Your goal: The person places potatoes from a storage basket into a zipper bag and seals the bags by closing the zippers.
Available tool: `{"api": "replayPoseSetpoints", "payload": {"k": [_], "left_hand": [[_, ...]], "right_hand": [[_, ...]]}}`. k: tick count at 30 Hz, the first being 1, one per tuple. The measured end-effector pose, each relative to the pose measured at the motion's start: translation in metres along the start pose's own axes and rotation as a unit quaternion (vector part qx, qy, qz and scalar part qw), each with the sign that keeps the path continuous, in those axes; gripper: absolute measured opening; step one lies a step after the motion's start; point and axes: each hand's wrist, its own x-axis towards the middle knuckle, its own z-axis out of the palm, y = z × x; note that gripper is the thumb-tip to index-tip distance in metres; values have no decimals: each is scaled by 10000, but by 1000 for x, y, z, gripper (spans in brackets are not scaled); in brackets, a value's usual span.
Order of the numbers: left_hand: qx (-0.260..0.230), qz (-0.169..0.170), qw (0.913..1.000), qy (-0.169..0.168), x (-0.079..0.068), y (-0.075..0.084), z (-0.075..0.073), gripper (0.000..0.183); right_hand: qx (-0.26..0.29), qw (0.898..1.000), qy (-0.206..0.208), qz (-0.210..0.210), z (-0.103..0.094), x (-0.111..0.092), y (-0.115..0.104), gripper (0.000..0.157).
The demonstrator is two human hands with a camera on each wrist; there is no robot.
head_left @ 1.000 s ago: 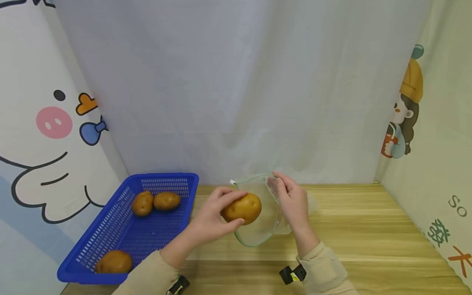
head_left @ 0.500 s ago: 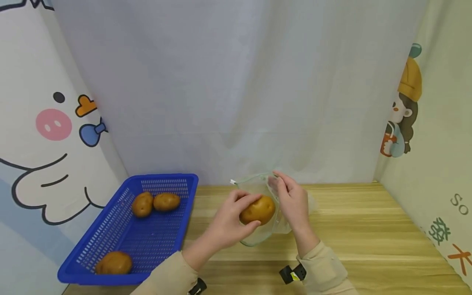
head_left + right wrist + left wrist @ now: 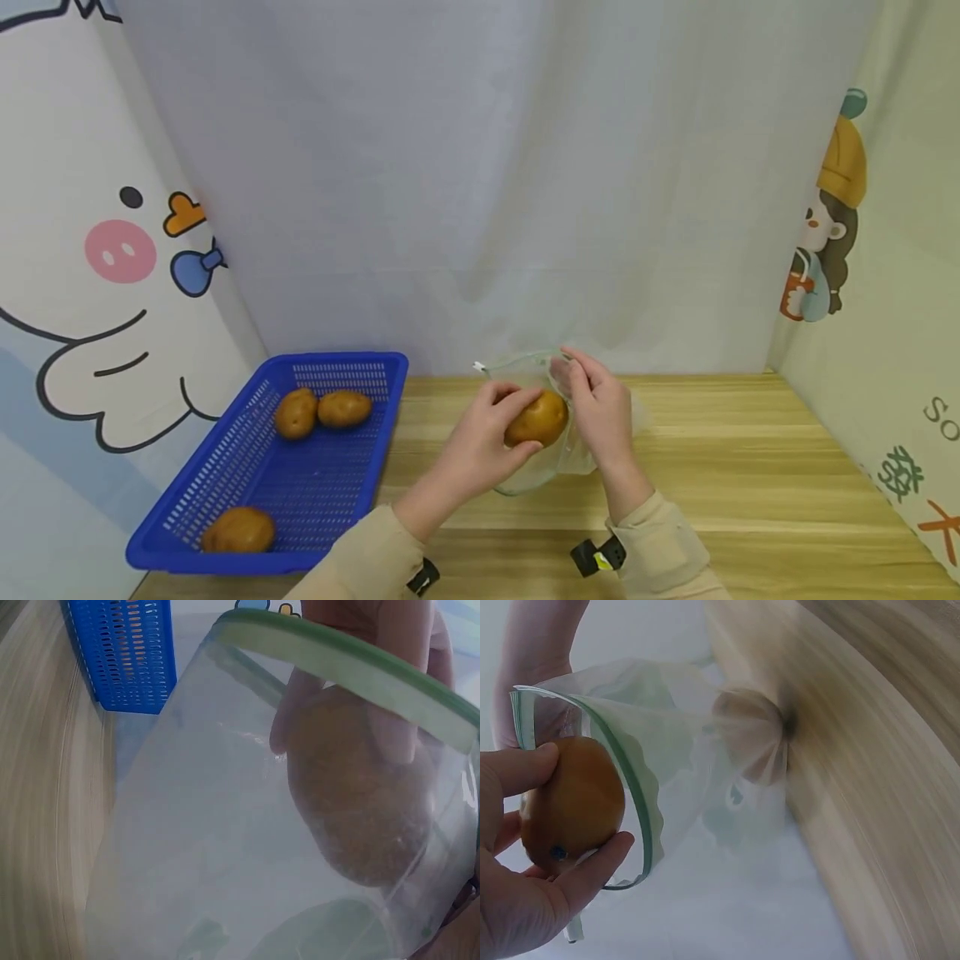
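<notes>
My left hand (image 3: 480,433) holds a brown potato (image 3: 542,418) between thumb and fingers, at the mouth of a clear zip bag (image 3: 517,482). In the right wrist view the potato (image 3: 360,795) and fingertips show through the clear plastic, just below the green zip edge (image 3: 352,649). A small dark blue mark is visible on the potato (image 3: 574,802) in the left wrist view, where the bag's green-edged mouth gapes around it. With thumb and fingers, my right hand (image 3: 603,408) pinches the far right side of the bag's rim. The white zip slider (image 3: 479,367) sits at the left corner.
A blue plastic basket (image 3: 311,492) stands on the left with 3 potatoes: two together at its back (image 3: 345,409) and one at the near end (image 3: 240,530). The wooden table (image 3: 720,467) meets a pale curtain (image 3: 450,183) behind, with printed cloth on both sides.
My left hand has carried the potato rightward, from the left part of the bag's mouth further into the opening. My right hand has kept its grip on the rim almost unmoved.
</notes>
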Motion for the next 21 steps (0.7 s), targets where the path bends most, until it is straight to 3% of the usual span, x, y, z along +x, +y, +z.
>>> {"api": "replayPoseSetpoints", "payload": {"k": [6, 11, 21], "left_hand": [[130, -18, 9998, -120, 2, -1, 1, 63], [-267, -46, 9994, -228, -1, -2, -3, 61], [-681, 378, 9968, 157, -19, -8, -23, 55]], "right_hand": [[-73, 10000, 18, -25, 0, 0, 1, 36], [-18, 10000, 17, 16, 1, 0, 0, 36], [-133, 9997, 182, 67, 2, 0, -3, 33]]}}
